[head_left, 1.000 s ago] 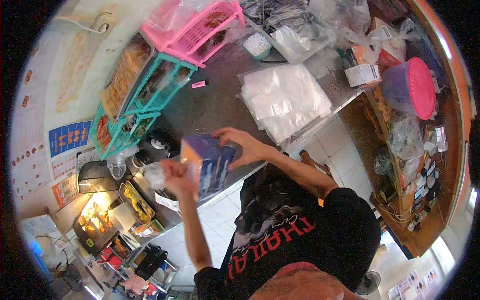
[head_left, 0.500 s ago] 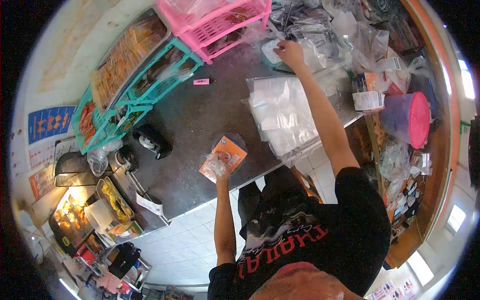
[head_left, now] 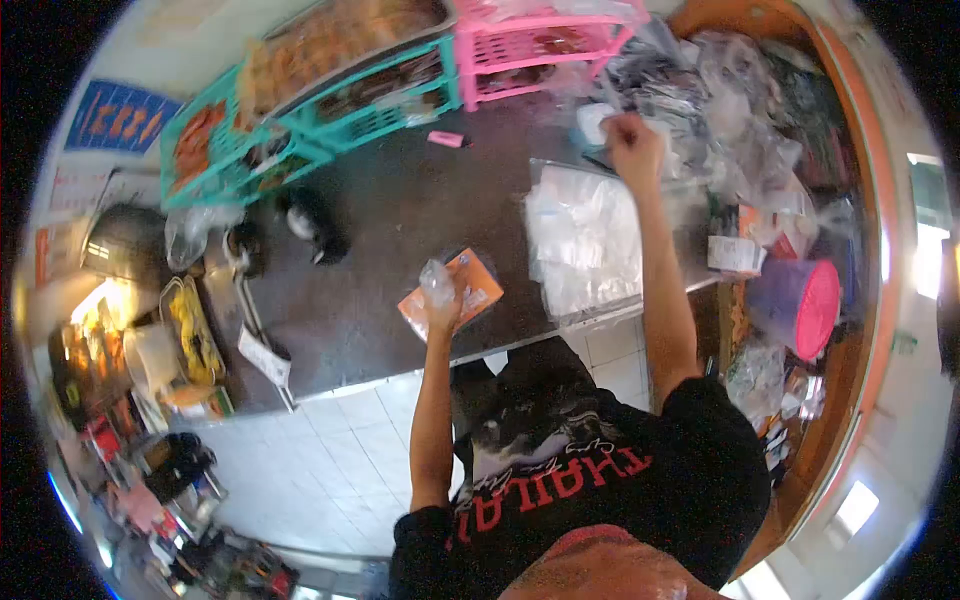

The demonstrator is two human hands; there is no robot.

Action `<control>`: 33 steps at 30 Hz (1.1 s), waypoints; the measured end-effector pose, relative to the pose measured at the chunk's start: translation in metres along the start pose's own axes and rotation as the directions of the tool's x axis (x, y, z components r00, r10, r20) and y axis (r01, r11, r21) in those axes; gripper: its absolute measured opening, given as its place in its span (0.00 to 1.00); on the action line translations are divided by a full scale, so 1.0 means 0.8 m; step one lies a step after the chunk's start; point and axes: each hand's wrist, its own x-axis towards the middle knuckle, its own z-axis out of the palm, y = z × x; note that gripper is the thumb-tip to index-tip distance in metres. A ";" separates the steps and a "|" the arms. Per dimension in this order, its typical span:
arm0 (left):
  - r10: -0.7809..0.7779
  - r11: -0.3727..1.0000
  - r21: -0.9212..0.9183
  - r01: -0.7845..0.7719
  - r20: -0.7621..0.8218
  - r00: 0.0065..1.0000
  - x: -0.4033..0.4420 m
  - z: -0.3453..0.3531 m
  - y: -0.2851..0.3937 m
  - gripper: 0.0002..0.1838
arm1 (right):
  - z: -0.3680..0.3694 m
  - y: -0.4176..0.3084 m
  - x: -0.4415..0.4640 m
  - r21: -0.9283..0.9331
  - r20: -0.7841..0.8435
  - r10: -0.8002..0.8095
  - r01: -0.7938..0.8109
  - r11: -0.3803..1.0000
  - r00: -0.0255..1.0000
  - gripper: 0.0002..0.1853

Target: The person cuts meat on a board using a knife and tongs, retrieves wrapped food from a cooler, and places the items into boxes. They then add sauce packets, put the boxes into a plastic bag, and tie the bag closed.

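Note:
My left hand is closed around a crumpled clear plastic bag, held over an orange box on the dark table. Whether the hand also touches the box is hidden. My right hand is raised at the back of the table, its fingers bunched together and blurred. Just left of it, partly covered by the hand, is a small tub with white contents. Anything between the right fingertips is too small to make out. Below that forearm lies a stack of clear plastic bags.
Teal baskets and a pink basket rack line the back. A pink marker and a black tape dispenser lie on the table. Plastic bags pile up at back right, near a purple bin with a pink rim.
The whole view has turned and shifted. My right hand has come away from the tub's white contents, a little to the right. The left hand stays at the orange box with the clear bag.

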 end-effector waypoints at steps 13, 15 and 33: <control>0.160 0.950 -0.265 -0.165 -0.041 0.986 0.004 -0.007 -0.027 0.18 | 0.161 -0.067 -0.293 0.243 0.684 0.074 -0.322 0.915 0.726 0.04; 0.232 0.944 -0.218 -0.248 -0.095 0.968 -0.003 -0.016 -0.013 0.16 | 0.152 -0.063 -0.282 0.252 0.638 -0.083 -0.105 0.962 0.765 0.03; 0.449 0.877 -0.085 -0.472 -0.202 0.871 -0.012 -0.023 -0.039 0.11 | 0.174 -0.119 -0.341 0.137 0.647 -0.292 0.270 0.953 0.704 0.11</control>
